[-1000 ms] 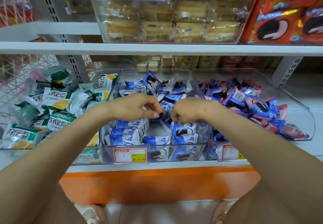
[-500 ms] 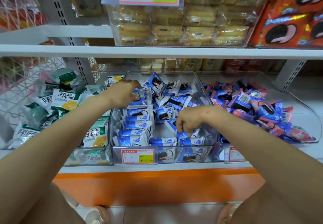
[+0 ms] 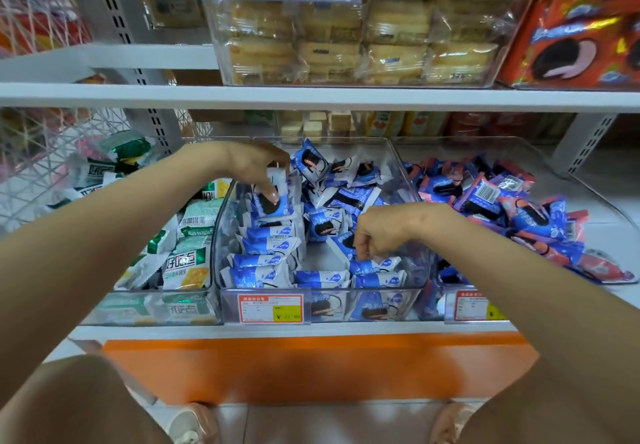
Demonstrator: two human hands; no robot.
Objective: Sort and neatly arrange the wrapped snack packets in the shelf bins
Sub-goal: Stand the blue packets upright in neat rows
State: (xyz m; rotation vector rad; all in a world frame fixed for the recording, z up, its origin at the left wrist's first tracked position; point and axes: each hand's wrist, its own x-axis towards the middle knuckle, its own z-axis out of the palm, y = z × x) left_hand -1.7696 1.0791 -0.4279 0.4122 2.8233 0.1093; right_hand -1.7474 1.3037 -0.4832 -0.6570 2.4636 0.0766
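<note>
A clear middle bin (image 3: 405,173) holds blue-and-white cookie packets. Several stand in a neat row (image 3: 266,256) along its left side; a loose heap (image 3: 343,187) fills the back. My left hand (image 3: 252,166) pinches an upright blue packet (image 3: 273,201) at the far end of that row, thumb on its front. My right hand (image 3: 384,229) is curled over the front right of the bin, fingers gripping the top of a blue packet (image 3: 374,265) in a second short row.
A left bin (image 3: 156,308) holds green-and-white packets. A right bin (image 3: 588,187) holds pink-and-blue packets in a jumble. The shelf above (image 3: 311,95) carries a clear box of yellow cakes and red cookie boxes. An orange base panel runs below.
My left hand has gone from the bin's middle to the back left and now pinches a packet there. My right hand has dropped to the front right row.
</note>
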